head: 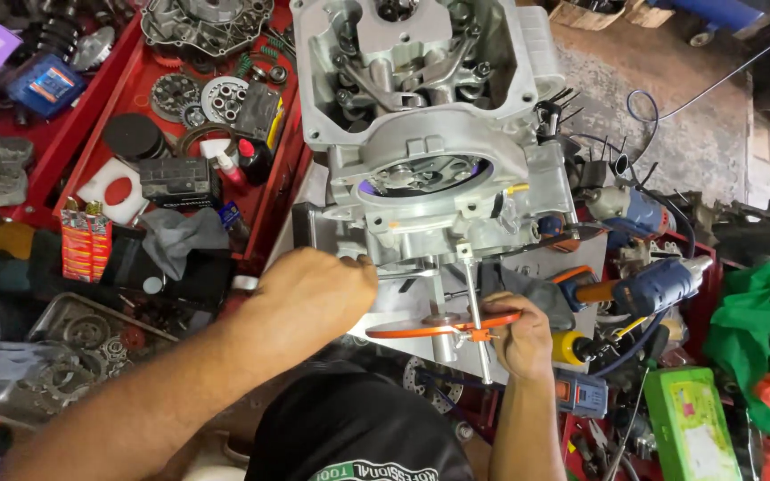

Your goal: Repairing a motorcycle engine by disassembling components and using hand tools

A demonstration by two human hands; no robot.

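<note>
Engine case (pixel 430 160), bare silver aluminium, stands on a metal stand in the middle of a crowded workbench, its open top showing valve gear and a round side opening below. To its left a red tray (pixel 135 80) holds clutch plates, springs, a black disc, a small bottle and a cast cover; a steel tray (pixel 46 356) nearer the lower left holds gears and sprockets. The left hand (pixel 314 289) rests against the case's lower left corner, fingers curled under so I cannot tell what they grip. The right hand (pixel 519 334) is clenched around an orange-handled tool (pixel 443 328) just beneath the case, beside upright steel rods. Blue power drills (pixel 657 283) and a green bag (pixel 759 338) lie to the right, concrete floor beyond.
</note>
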